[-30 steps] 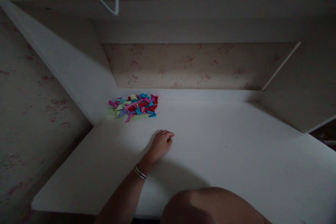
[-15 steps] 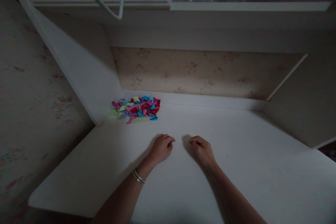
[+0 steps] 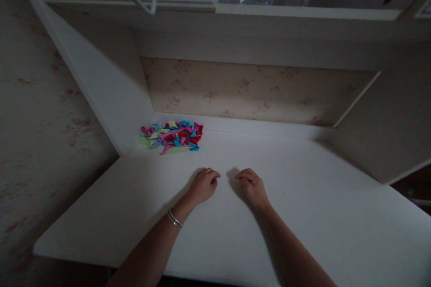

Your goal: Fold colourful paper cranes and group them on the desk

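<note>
The 2 bare hands, left hand [image 3: 204,184] and right hand [image 3: 253,187], lie near each other on the smooth white counter [image 3: 303,215], fingers loosely curled, a gap between them; no held item shows. Beyond the left hand and slightly left of it sits a flat pile of folded multicoloured paper pieces [image 3: 173,136]. 2 silver metal bangles [image 3: 175,219] circle the left wrist.

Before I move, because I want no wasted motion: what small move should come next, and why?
I'd probably ease your left hand toward the heap of small, multicoloured folded-paper pieces: it looks nearer that heap than your right hand does, and I see nothing held in either.
</note>
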The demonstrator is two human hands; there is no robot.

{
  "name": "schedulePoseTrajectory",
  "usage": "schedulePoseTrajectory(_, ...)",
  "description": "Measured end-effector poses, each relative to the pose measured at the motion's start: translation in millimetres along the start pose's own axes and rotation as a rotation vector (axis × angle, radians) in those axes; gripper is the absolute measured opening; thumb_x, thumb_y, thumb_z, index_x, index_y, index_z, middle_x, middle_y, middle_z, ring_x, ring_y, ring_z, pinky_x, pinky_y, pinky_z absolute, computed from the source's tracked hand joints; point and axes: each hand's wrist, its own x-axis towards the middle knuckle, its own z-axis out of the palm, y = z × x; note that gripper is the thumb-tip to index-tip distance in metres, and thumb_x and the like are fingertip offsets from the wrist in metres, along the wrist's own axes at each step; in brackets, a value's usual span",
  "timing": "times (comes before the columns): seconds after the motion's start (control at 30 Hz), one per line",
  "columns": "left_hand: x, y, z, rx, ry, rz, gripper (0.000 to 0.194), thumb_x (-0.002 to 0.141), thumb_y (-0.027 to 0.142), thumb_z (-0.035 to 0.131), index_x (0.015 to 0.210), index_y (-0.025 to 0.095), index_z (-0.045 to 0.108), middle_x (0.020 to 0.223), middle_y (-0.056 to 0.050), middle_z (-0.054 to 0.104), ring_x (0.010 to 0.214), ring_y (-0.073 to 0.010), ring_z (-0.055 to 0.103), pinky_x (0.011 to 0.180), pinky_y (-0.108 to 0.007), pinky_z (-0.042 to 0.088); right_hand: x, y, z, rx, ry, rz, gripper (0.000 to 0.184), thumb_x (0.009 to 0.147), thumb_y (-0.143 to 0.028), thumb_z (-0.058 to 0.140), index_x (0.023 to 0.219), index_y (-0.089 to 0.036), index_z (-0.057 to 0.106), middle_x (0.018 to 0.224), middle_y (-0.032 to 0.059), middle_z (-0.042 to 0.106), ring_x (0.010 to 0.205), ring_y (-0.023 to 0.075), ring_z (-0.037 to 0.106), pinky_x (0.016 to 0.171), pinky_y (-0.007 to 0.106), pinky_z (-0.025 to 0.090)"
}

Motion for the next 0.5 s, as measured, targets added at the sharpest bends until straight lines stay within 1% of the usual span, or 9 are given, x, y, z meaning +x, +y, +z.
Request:
schedulePoseTrajectory(0.1,-0.5,0.9,-0.8,0.003,-0.003,0.003,0.025,0.079,0.008,0.052,0.094,0.021,0.068,0.094,-0.003,0.068,0.091,-0.0173,0.059,0.087,-0.031,0.043,0.1,1.7,1.7,-0.026,-0.025,0.022,0.031,0.078,-0.021,0.044,0.084,-0.023,0.074,0.083,0.0037,0.06,0.076,0.016,0.057,0.071,0.027,0.043)
schedulePoseTrajectory(0.17,-0.6,1.1,-1.1,0.008,-0.008,0.006,0.025,0.08,0.008,0.052,0.094,0.021,0.068,0.094,-0.003,0.068,0.091,-0.0173,0.059,0.087,-0.031,0.044,0.6,3.1,2.9,-0.035,-0.038,0.022,0.033,0.078,-0.02,0.043,0.088,-0.022,0.074,0.086,0.0042,0.061,0.079,0.0164,0.058,0.074,0.028,0.043)
schedulePoseTrajectory(0.37,-0.7,2.7,-2.5,0.02,-0.022,-0.004,0.026,0.08,0.009,0.051,0.094,0.021,0.068,0.095,-0.003,0.068,0.092,-0.0179,0.059,0.088,-0.032,0.044,1.0,7.5,4.0,-0.06,-0.078,-0.005,0.034,0.081,-0.022,0.04,0.094,-0.02,0.072,0.091,0.0054,0.065,0.088,0.0183,0.059,0.081,0.029,0.044)
schedulePoseTrajectory(0.5,-0.9,4.3,-3.4,0.019,-0.02,-0.004,0.026,0.081,0.009,0.051,0.095,0.021,0.068,0.095,-0.003,0.068,0.093,-0.0182,0.059,0.089,-0.032,0.044,-0.1,4.5,2.4,-0.147,-0.114,-0.055,0.036,0.082,-0.02,0.037,0.097,-0.02,0.07,0.091,0.0052,0.066,0.088,0.0181,0.06,0.081,0.029,0.045)
